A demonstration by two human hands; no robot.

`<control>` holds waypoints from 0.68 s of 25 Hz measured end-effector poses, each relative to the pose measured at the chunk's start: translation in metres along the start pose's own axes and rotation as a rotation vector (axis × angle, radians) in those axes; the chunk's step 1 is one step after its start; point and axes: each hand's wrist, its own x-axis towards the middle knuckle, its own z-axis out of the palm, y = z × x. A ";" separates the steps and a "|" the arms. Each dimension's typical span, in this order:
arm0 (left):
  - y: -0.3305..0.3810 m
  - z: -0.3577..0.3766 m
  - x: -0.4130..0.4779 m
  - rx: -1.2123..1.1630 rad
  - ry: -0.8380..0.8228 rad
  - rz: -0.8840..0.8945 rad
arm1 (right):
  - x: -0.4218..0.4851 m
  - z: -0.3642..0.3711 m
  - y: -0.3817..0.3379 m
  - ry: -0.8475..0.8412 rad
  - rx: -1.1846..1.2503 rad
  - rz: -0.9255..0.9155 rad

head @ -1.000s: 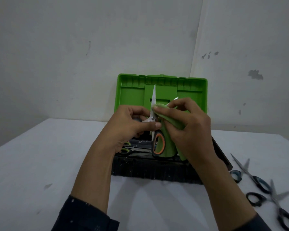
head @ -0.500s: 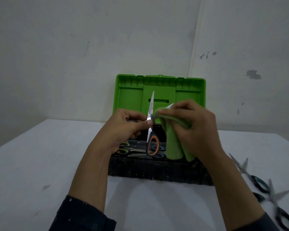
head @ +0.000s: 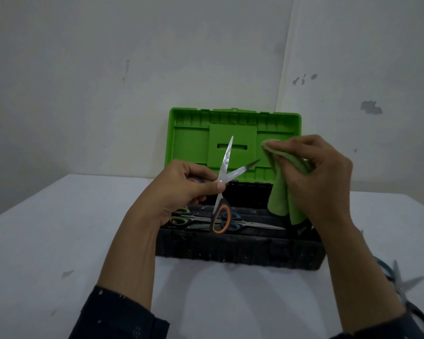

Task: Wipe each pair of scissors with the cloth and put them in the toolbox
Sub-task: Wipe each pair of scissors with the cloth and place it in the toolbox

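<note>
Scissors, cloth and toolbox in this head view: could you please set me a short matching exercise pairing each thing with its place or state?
Things:
1. orange-handled scissors
2. green cloth
3. toolbox lid
4. green-handled scissors

Places or states:
A. lying inside the toolbox
B. standing open and upright against the wall
C. held in the left hand, blades apart
D. bunched in the right hand, hanging down

Pairs: 1-C, 2-D, 3-B, 4-A
</note>
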 end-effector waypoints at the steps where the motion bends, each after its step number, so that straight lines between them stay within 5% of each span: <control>1: 0.001 0.000 0.000 -0.008 0.029 0.007 | 0.000 0.002 -0.007 -0.089 0.021 -0.057; 4: 0.003 0.001 -0.001 -0.020 0.062 0.075 | -0.009 0.019 -0.014 -0.260 -0.065 -0.166; 13: 0.005 -0.008 -0.004 0.005 0.026 0.010 | 0.006 -0.019 -0.005 0.025 -0.013 0.020; 17: 0.010 -0.004 -0.008 0.004 -0.008 0.023 | -0.009 0.013 -0.029 -0.144 0.094 -0.047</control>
